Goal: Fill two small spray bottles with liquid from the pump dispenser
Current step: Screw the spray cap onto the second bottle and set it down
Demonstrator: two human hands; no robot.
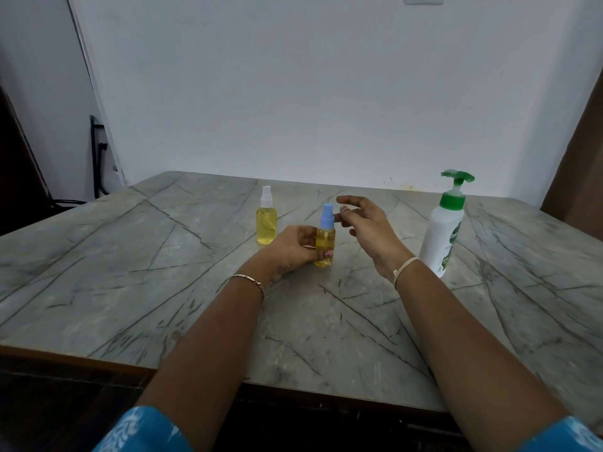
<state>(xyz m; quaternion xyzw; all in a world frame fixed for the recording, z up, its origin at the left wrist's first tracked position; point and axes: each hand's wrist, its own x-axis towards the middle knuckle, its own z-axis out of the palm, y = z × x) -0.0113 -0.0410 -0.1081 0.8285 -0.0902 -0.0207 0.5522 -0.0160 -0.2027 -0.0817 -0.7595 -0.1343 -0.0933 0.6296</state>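
A small spray bottle with a blue cap [325, 238] stands upright on the table, yellow liquid inside. My left hand [290, 252] grips its body from the left. Just right of the blue cap hovers my right hand [368, 228], fingers spread, holding nothing. A second small spray bottle with a white cap [267, 220] stands farther back on the left, also holding yellow liquid. The white pump dispenser with a green pump head [443, 230] stands at the right, past my right wrist.
The grey marble-pattern table [163, 272] runs to a white wall at the back. Its front edge is close to me. A dark metal stand [96, 158] is on the floor at the far left. A brown panel [577, 177] stands at the right.
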